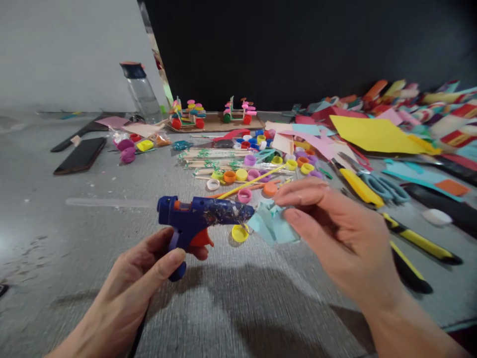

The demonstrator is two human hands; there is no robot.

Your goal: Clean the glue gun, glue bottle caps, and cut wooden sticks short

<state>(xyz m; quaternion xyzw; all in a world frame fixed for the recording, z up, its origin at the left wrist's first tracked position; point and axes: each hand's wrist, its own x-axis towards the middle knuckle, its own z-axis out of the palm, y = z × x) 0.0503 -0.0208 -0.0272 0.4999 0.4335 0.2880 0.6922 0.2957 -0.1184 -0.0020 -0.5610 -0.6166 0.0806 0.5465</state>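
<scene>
My left hand (143, 268) is wrapped round the handle of a blue hot glue gun (182, 214) with an orange trigger. A clear glue stick (112, 202) juts out of its back end to the left, and dried glue coats the barrel. Between the thumb and fingers of my right hand (335, 233) is a crumpled piece of light blue paper (274, 226), which meets the nozzle at the gun's front end. Just below the barrel a yellow bottle cap (239, 233) lies on the table.
Bottle caps (252, 174) and wrapped sticks (231, 159) lie beyond the gun. Two small colourful models (188, 115) stand on cardboard at the back. Scissors (383, 184), yellow-black cutters (425, 241) and coloured paper (376, 133) fill the right. A water bottle (141, 92) and a phone (80, 155) are left.
</scene>
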